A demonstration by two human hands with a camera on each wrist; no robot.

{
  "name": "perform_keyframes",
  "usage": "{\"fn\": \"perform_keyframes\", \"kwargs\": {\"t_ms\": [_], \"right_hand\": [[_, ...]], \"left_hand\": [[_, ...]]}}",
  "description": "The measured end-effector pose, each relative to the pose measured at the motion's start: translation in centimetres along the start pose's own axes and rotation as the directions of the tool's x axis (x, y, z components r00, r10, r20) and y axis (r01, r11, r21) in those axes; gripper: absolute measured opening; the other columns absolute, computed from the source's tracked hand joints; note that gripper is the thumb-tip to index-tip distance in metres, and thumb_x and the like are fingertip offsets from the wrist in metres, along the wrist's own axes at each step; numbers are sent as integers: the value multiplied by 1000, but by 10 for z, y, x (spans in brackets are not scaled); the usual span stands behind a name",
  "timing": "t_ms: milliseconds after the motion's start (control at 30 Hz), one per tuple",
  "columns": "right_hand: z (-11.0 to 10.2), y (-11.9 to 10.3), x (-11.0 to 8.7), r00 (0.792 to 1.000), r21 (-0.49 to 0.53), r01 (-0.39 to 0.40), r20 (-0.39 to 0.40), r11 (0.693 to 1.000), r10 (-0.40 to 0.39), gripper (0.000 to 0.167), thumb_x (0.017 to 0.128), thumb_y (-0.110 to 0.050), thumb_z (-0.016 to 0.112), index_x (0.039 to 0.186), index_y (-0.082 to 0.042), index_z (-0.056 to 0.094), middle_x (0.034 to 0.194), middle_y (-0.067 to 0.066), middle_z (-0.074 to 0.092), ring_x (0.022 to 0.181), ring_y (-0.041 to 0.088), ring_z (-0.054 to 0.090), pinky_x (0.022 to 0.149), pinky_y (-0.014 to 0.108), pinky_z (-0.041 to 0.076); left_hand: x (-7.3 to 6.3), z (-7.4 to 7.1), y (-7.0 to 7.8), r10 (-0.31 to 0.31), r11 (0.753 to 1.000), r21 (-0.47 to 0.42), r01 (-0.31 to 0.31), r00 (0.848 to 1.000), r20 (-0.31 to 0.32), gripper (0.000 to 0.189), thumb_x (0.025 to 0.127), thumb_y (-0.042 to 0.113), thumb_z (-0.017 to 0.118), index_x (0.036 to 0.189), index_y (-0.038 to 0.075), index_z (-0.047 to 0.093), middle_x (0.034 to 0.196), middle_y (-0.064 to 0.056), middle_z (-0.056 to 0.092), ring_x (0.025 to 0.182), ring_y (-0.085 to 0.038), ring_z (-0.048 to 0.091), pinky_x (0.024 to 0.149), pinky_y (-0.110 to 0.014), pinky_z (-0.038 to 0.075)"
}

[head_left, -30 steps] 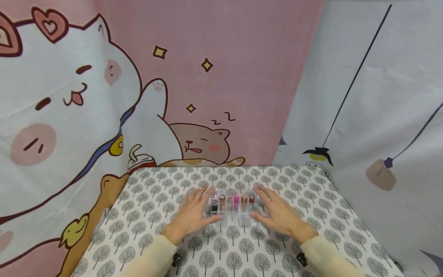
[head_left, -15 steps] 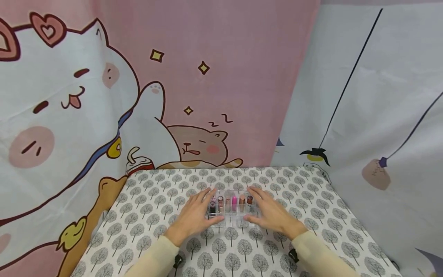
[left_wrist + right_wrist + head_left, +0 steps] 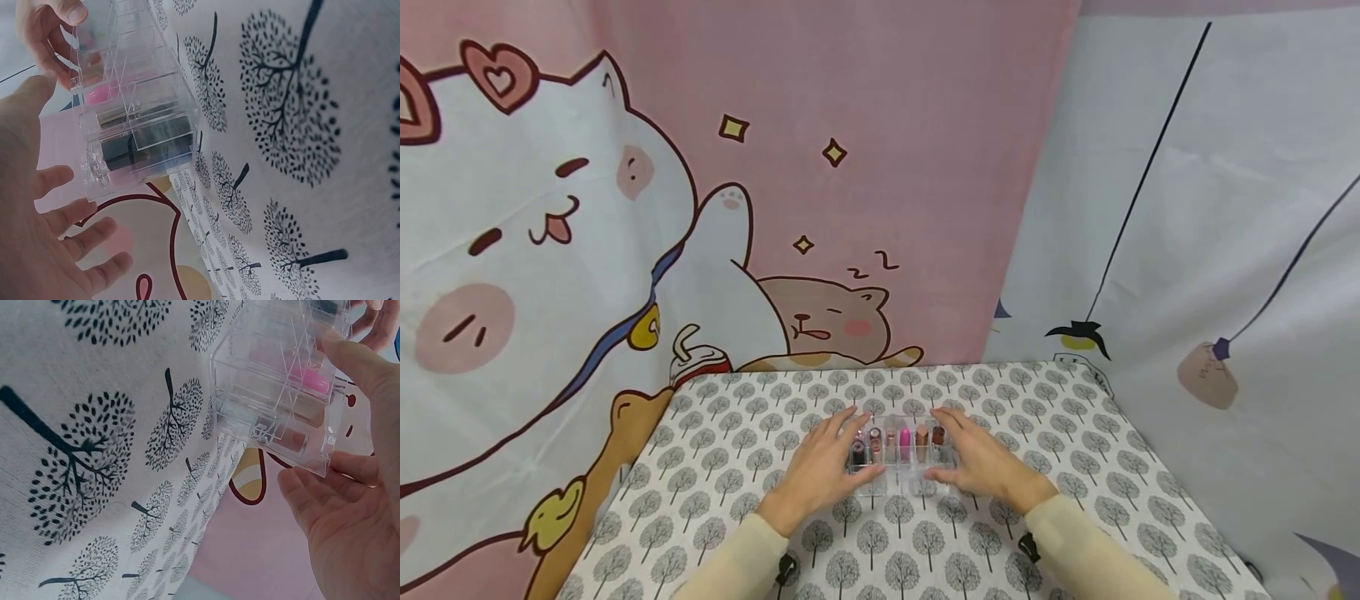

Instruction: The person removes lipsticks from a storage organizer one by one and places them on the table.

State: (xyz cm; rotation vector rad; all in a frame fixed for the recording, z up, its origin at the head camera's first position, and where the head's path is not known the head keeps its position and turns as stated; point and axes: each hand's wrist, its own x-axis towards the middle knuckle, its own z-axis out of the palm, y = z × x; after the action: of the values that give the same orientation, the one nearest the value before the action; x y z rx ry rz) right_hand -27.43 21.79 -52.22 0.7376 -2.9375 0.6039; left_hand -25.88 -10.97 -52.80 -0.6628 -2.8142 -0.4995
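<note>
A clear plastic organizer (image 3: 891,479) with several compartments stands on the cloth. Several lipsticks stand in its slots, among them a bright pink lipstick (image 3: 905,438) and a dark-based tube (image 3: 858,454) at the left end. My left hand (image 3: 820,467) is at the left end, thumb near the front and fingers spread; the left wrist view shows a gap between those fingers and the box wall. At the right end is my right hand (image 3: 988,462). Its thumb overlaps the front, and in the right wrist view its fingertips (image 3: 294,481) lie right at the far corner.
White cloth (image 3: 902,537) printed with grey trees covers the table. Behind it hangs a pink curtain (image 3: 895,125) with cartoon cats, and a pale curtain (image 3: 1150,167) hangs to the right. Cream sleeves (image 3: 745,554) cover both forearms, with dark straps at the wrists.
My right hand has moved left, closing in on the organizer's right end. My left hand has come slightly nearer the left end. The organizer keeps its place on the cloth; the head view has shifted slightly.
</note>
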Motion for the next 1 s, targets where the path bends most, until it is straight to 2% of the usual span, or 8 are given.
{"fn": "perform_keyframes", "kwargs": {"t_ms": [300,500,633,667,767,867,900,1000], "right_hand": [[-7,-1,5,999,-5,23,26,1000,-23,117,93,-57,96,180,-5,38,183,29,42,164,54,52,135,71,48],[-9,-2,9,999,6,39,32,999,-39,114,92,-50,99,181,-13,39,180,27,47,153,52,63,129,71,55],[-10,-3,10,999,15,34,39,999,-35,112,90,-49,100,180,-12,42,181,26,47,157,53,60,132,71,52],[-10,-3,11,999,19,34,40,999,-35,113,90,-49,100,179,-11,43,181,26,47,158,53,59,132,72,51],[-11,-3,12,999,31,28,40,999,-29,113,88,-48,102,178,-9,45,180,27,48,159,54,57,133,72,51],[-12,-3,12,999,36,26,37,999,-27,114,86,-47,104,176,-8,47,180,27,49,160,54,57,132,72,51],[-12,-3,12,999,36,24,37,999,-26,114,86,-47,104,176,-8,47,179,27,49,160,53,57,132,72,51],[-12,-3,13,999,35,26,34,999,-27,114,85,-47,104,176,-8,47,179,26,50,159,53,58,132,71,52]], "left_hand": [[0,-5,2,49,999,1,-49,997,-55,87,106,65,79,176,24,50,181,-14,51,161,-44,58,128,-71,57],[3,-6,0,100,995,14,-99,990,-102,77,106,59,83,169,21,60,172,-12,61,154,-38,64,123,-68,62],[5,-2,-7,169,985,-10,-173,974,-148,70,108,62,79,162,19,67,161,-10,69,147,-34,68,120,-64,65],[13,20,-22,195,980,-7,-199,966,-167,70,109,64,75,162,19,67,161,-9,69,148,-32,67,124,-60,63],[15,21,-25,245,969,4,-249,950,-195,64,110,62,76,158,20,71,152,-6,74,141,-26,70,121,-54,65],[17,18,-21,271,962,17,-273,942,-198,57,106,51,85,151,17,75,144,-7,77,133,-24,73,117,-51,68],[10,-3,-5,266,963,14,-268,946,-185,54,104,46,90,147,15,77,139,-7,79,128,-24,75,112,-51,70],[12,-8,1,256,967,30,-255,955,-147,54,100,37,95,144,11,79,133,-7,80,123,-22,75,109,-47,71]]}}
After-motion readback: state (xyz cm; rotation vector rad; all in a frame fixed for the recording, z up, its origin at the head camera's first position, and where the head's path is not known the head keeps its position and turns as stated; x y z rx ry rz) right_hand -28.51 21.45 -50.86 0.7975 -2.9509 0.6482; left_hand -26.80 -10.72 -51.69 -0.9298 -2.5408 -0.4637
